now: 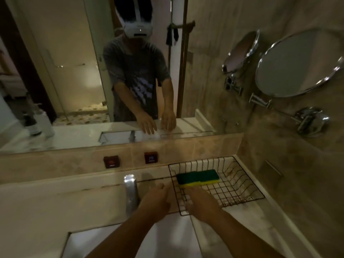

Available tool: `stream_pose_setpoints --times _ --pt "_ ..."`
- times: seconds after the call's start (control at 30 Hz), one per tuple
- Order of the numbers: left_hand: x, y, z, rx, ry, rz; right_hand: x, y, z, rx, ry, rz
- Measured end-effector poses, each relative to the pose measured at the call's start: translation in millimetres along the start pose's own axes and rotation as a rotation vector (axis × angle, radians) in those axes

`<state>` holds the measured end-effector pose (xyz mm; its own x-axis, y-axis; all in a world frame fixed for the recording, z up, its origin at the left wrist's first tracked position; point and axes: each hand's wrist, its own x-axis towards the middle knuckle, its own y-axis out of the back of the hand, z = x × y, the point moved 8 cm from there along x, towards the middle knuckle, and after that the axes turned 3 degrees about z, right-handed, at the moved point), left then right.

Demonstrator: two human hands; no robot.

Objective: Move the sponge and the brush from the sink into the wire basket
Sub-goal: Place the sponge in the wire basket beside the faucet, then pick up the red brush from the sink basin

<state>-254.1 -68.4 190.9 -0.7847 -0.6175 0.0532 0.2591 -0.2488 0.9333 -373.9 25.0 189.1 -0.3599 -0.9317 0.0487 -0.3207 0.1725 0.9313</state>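
Note:
A green and yellow sponge [197, 178] lies inside the black wire basket [242, 185], near its back left corner. My right hand [201, 203] hovers over the basket's front left part, just in front of the sponge, with its fingers apart and nothing in them. Just left of the basket, my left hand [155, 200] is over the counter, also holding nothing. The white sink [111, 244] shows at the bottom, partly hidden by my forearms. No brush is visible in the sink or the basket.
A chrome faucet [131, 194] stands left of my left hand. The basket sits in the counter's right corner against the tiled wall. A wall mirror [74, 71] reflects me; a round swing-arm mirror [296, 64] juts from the right wall. Two red switches [150, 157] sit behind the faucet.

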Motion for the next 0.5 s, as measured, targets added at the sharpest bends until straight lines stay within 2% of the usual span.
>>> stream_pose_setpoints --times 0.1,0.27,0.5 --pt "-39.8 16.6 -9.0 -0.085 -0.005 -0.02 -27.5 5.2 -37.3 0.024 0.014 0.032" --pt "-90.2 31.2 -22.8 0.01 -0.046 0.011 -58.7 8.0 -82.0 -0.011 0.029 0.04" --pt "-131.7 28.7 -50.2 -0.018 -0.011 -0.009 -79.0 -26.3 -105.7 -0.072 0.044 -0.046"
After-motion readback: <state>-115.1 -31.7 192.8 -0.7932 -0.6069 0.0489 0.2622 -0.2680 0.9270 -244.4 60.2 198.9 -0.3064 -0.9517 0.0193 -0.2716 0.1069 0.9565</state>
